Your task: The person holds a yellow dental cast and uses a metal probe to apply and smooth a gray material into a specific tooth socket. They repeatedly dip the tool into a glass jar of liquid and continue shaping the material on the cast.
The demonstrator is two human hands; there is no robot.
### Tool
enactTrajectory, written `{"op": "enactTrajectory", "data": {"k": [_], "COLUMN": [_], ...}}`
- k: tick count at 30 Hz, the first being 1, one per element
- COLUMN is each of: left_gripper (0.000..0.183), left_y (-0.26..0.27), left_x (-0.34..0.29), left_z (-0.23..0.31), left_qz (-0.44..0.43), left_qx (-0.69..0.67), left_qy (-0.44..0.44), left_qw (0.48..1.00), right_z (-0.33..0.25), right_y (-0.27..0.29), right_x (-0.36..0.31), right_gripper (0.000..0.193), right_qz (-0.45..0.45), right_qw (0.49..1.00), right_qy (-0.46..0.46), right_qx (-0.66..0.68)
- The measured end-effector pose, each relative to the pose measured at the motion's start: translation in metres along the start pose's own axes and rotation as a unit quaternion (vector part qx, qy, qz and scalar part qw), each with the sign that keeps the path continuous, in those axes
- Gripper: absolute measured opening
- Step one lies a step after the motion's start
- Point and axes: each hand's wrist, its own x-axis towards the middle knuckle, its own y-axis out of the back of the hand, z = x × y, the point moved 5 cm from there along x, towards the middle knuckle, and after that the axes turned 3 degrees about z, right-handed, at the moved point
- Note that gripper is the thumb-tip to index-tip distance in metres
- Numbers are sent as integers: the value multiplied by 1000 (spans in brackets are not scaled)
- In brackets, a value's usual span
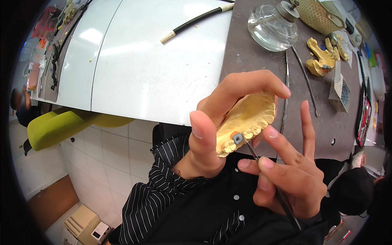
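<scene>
My left hand [212, 118] is closed round a yellow plaster dental model [241, 112], an arch of teeth tilted with its inner side toward me. Between its teeth sits a grey tooth-shaped piece [237, 138] with a small hole, and an orange patch shows beside it. My right hand [292, 175] pinches a thin dark metal dental instrument [281, 200]. Its tip reaches the teeth right beside the grey piece; whether it touches cannot be told. The right index finger rests near the model's edge, and another finger points up.
On the brown mat [261, 57] stand a glass spirit lamp [272, 26], more plaster models [320, 61], a small box [339, 94], two slim metal tools [304, 77] and a woven basket [320, 16]. A black tube-like tool [196, 22] lies on the white table [155, 73]. A green chair [61, 126] is at left.
</scene>
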Motion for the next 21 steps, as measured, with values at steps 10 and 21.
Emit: {"op": "enactTrajectory", "data": {"k": [10,21], "left_gripper": [91,95], "left_y": [5,3], "left_x": [-3,-2], "left_z": [5,6], "left_qz": [-18,-6], "left_qx": [60,239], "left_qy": [-16,-80], "left_qw": [998,968], "right_z": [11,16], "right_y": [-2,-8], "right_x": [-6,-10], "right_gripper": [20,12], "right_qz": [0,29], "right_qw": [996,994], "right_qy": [90,99], "right_qx": [25,38]}}
